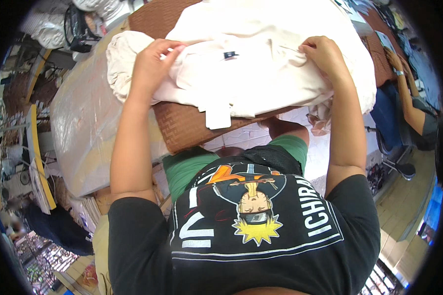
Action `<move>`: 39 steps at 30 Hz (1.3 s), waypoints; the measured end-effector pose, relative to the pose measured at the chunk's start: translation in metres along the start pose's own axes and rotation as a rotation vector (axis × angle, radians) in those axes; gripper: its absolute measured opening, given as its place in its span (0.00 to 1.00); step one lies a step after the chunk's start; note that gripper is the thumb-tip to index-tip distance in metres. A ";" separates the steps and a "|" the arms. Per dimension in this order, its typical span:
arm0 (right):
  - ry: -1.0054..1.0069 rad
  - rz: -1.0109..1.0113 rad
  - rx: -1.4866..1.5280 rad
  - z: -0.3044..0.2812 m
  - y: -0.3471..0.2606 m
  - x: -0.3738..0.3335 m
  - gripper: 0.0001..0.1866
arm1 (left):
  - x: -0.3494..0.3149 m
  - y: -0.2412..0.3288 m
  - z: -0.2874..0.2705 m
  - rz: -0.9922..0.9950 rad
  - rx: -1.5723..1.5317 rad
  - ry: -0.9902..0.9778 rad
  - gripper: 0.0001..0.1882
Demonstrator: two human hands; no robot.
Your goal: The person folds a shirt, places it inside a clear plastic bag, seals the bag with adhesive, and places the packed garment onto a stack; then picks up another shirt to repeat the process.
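A cream-white garment (pixel 261 83) lies spread over the brown woven-pattern table top in front of me, with more of the same pale cloth behind it. A small dark neck label (pixel 230 55) shows near its middle. A blank white hang tag (pixel 218 116) droops over the table's near edge. My left hand (pixel 155 61) pinches the cloth left of the label, thumb and forefinger together. On the other side, my right hand (pixel 325 55) grips the cloth between thumb and curled fingers. Both hands are at about the same height, with the label between them.
The brown table top (pixel 182 128) ends just before my lap. To the left stands a large plastic-wrapped bundle (pixel 93 113); beyond it is a yellow-edged board (pixel 40 162). A black plastic bag (pixel 78 29) sits at the back left. At the right, another person's hand (pixel 393 59) rests near stacked cloth.
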State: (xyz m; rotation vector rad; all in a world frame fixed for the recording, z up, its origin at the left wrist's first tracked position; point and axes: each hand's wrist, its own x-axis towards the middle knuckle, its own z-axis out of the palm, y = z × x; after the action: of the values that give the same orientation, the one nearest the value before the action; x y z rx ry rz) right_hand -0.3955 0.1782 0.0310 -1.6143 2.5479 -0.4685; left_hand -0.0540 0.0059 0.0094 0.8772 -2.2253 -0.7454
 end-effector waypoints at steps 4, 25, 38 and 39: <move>0.120 -0.009 0.050 0.006 0.004 -0.003 0.11 | -0.014 0.061 0.052 -0.006 -0.049 -0.180 0.09; 0.511 -0.048 0.438 0.034 0.011 -0.011 0.10 | 0.026 0.078 0.083 -0.360 -0.586 -0.754 0.15; 0.282 -0.007 0.342 0.032 0.009 -0.011 0.13 | 0.014 -0.011 -0.021 -0.263 0.025 -0.216 0.12; 0.261 0.006 0.325 0.031 0.008 -0.010 0.14 | 0.011 -0.021 -0.027 -0.269 0.054 -0.215 0.12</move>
State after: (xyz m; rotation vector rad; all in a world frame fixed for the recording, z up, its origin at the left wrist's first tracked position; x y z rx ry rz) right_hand -0.3913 0.1839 -0.0016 -1.5107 2.4743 -1.0936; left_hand -0.0332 -0.0227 0.0168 1.1891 -2.3491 -0.9463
